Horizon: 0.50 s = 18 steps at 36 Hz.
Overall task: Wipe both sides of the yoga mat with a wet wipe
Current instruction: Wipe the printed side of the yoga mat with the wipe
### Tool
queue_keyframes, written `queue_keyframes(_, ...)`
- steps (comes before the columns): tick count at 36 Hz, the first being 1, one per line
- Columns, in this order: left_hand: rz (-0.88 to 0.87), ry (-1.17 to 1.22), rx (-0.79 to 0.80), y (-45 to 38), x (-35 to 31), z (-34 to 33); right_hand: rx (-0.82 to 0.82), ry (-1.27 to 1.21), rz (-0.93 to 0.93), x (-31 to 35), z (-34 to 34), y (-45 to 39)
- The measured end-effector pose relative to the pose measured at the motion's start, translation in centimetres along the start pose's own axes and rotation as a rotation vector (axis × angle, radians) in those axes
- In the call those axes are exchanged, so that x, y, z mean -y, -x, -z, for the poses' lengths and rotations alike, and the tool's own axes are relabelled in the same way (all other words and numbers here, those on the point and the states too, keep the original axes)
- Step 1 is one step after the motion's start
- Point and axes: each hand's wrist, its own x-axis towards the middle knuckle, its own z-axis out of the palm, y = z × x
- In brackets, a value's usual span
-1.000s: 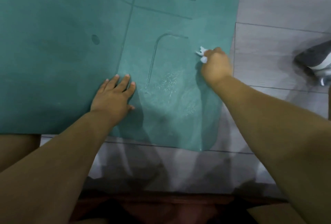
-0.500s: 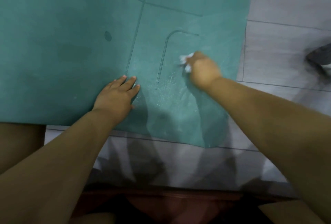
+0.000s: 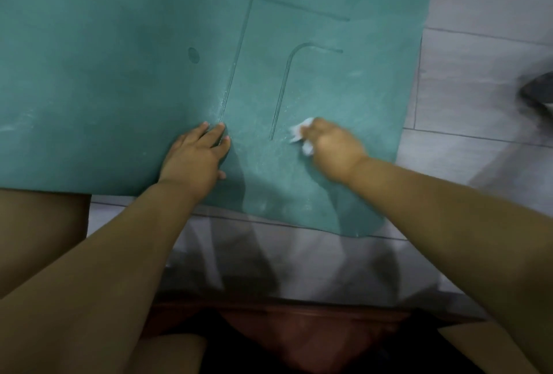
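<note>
Our left hand pressed flat-fingered on the teal rubber yoga mat to steady it, while our right hand gripped the crumpled white wet wipe for scrubbing.

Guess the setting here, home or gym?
Probably a home room, though not certain: the mat lies on a grey tiled floor, a shoe sits at the right edge, and the right hand rubs a wipe over the mat.
</note>
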Motion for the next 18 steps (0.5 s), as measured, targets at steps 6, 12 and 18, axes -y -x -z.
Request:
queue_keyframes(6, 0.034, 0.018, 0.044, -0.1, -0.4, 0.1, -0.111, 0.058, -0.016, 1.6, -3.5, 7.5)
queue_keyframes(12, 0.047, -0.019, 0.056, 0.3, -1.1, -0.2, 0.287, 0.112, 0.243, 0.5, -2.1, 10.8)
queue_keyframes(18, 0.034, 0.02, 0.109, 1.4, -2.4, -0.6, -0.002, 0.159, -0.493, -5.8, 1.6, 11.6)
